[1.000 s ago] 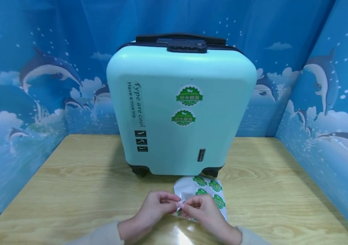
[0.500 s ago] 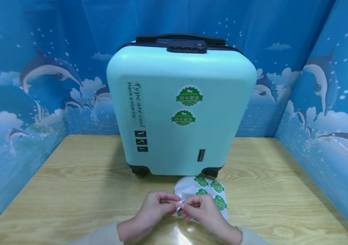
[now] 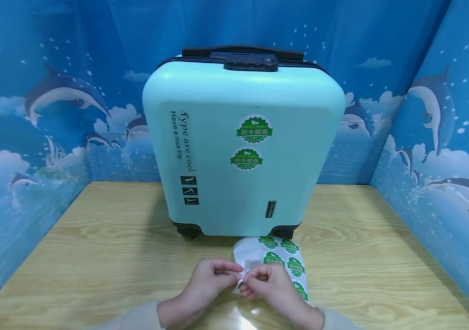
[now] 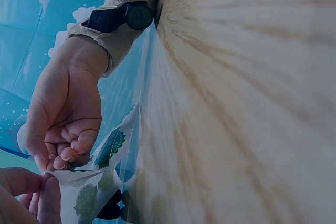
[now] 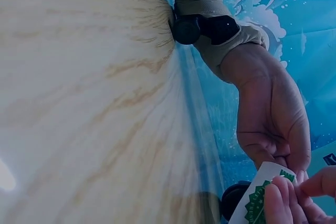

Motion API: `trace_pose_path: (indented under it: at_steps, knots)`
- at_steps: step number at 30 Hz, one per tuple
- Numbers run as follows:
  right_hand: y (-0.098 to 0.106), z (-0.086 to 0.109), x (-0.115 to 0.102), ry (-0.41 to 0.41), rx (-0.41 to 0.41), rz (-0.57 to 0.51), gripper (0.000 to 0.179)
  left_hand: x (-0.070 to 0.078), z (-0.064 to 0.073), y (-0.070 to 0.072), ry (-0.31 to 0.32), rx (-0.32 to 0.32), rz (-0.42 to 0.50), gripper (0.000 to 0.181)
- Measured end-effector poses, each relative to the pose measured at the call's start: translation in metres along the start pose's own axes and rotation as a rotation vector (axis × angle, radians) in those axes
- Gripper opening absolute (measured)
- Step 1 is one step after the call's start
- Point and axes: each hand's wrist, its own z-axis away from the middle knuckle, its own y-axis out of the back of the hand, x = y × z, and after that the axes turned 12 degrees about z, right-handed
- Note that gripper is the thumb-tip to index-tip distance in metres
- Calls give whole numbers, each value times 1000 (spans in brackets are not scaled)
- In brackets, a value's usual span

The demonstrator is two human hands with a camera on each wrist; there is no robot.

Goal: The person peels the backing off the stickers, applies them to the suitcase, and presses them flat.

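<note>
A white sheet of round green stickers (image 3: 255, 247) is lifted at its near left edge between my two hands, in front of the suitcase. My left hand (image 3: 207, 284) pinches this edge between thumb and fingers. Close beside those fingertips, my right hand (image 3: 273, 286) pinches the sheet with thumb and index finger, its other fingers curled under. The left wrist view shows the raised white edge (image 4: 79, 177) running between both sets of fingertips. From the right wrist side, a green sticker (image 5: 257, 203) shows on the sheet's face, partly hidden by fingers.
A mint-green suitcase (image 3: 226, 192) stands upright on the wooden table (image 3: 106, 238), just behind the sheet. Two green stickers (image 3: 254, 129) are on its front, with black lettering (image 3: 182, 142) to their left. Blue dolphin-print curtains (image 3: 65, 137) enclose the back and sides.
The sheet has tilted and shifted slightly, so more of its lower right stickers show beside my right hand. Both hands stay in nearly the same place, still pinching.
</note>
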Motion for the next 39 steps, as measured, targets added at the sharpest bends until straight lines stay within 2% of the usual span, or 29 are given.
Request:
trace_pose_path:
  at_steps: [6,16,22,32,39]
  knots:
    - [-1,1,1,15,21,16,16,-2,-1,2,3,6,0,23]
    - [-3,1,-1,-31,75,77,12,0,3,0,-10,7,9,23]
    - [-3,0,1,-47,75,73,12,-1,4,-1,-19,7,-3,22]
    - [-4,1,3,-30,80,66,11,-1,3,2,-13,16,-15,23]
    - [-3,2,5,3,104,107,9,-1,0,5,0,41,-26,23]
